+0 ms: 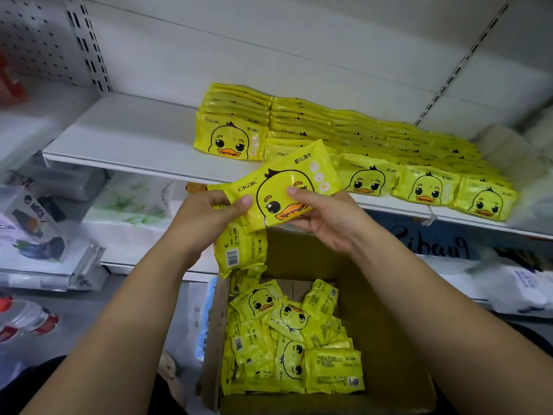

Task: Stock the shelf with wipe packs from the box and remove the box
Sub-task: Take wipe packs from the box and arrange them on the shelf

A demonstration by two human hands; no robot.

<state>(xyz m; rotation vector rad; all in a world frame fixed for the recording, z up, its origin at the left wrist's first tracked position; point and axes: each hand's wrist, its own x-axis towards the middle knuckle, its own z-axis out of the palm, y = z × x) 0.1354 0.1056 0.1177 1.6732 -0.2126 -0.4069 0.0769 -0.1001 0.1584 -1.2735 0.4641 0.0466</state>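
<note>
The white shelf (125, 136) carries rows of yellow duck wipe packs (368, 175) on its right half. Below it, the open cardboard box (374, 310) holds a heap of loose packs (287, 339). Above the box, at the shelf's front edge, one tilted pack (287, 187) is pinched at both ends, the left grip (206, 217) and right grip (326, 220) each pressing a thumb on its face.
</note>
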